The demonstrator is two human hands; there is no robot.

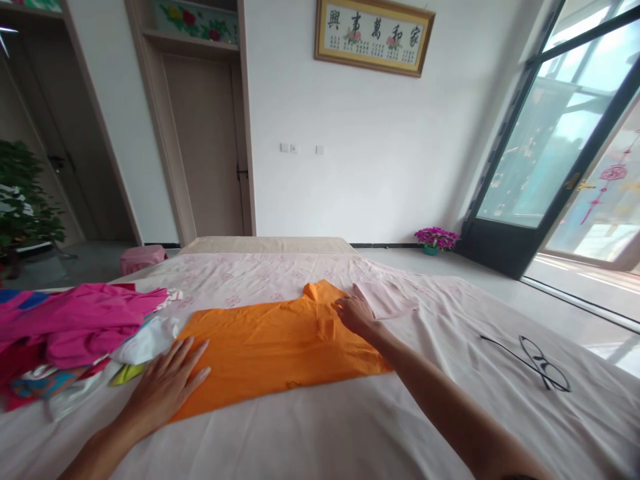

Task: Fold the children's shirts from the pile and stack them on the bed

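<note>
An orange shirt (265, 340) with a collar lies folded lengthwise on the pale pink sheet (280, 440), its collar pointing away from me. My left hand (170, 380) rests flat on the shirt's left end with the fingers spread. Near the collar, my right hand (356, 315) has its fingers bent together on the cloth, seemingly pinching it; the fingertips are partly hidden. Just beyond that hand is a folded pale pink cloth (387, 300), flat on the sheet.
A heap of clothes (95, 323), mostly bright pink, lies at the left. Black-framed glasses (543, 365) sit on the sheet at the right. Beyond are a pink stool (143, 259), potted purple flowers (436, 238) and an open glass door (530, 147).
</note>
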